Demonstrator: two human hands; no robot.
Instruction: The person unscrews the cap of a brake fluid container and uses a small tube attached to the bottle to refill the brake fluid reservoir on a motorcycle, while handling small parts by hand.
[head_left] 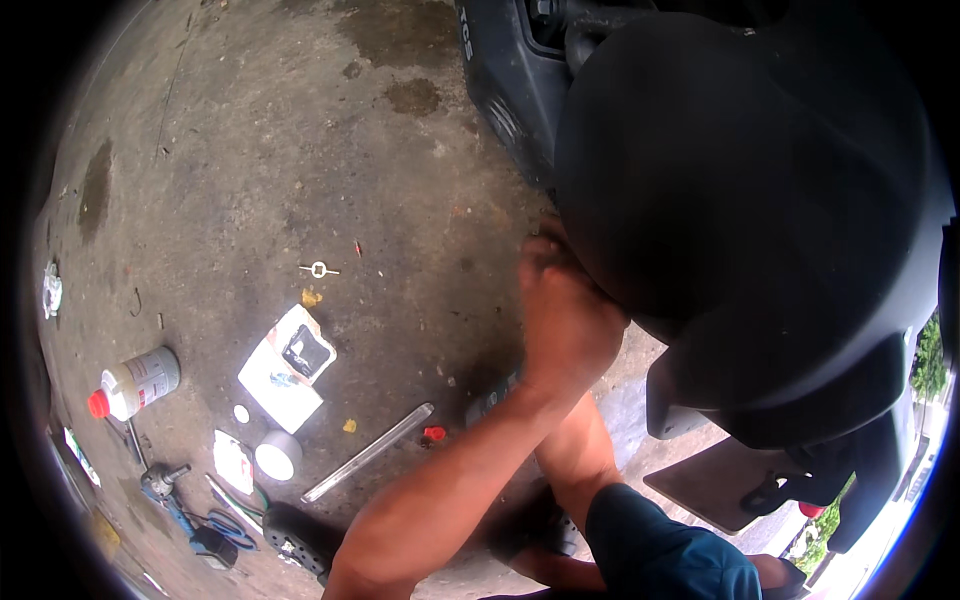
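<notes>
Stained concrete floor (260,170), greenery (930,362) at right; the grip (570,315) at black bodywork (720,180), hold too hidden to tell.

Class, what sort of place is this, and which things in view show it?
Probably a vehicle repair area, perhaps an open garage or yard: black vehicle bodywork close up, a blue power tool on the stained, concrete-looking floor, and daylit greenery at the right edge.

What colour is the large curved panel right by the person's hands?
The panel is black; it shows in the head view, the only one here.
</notes>
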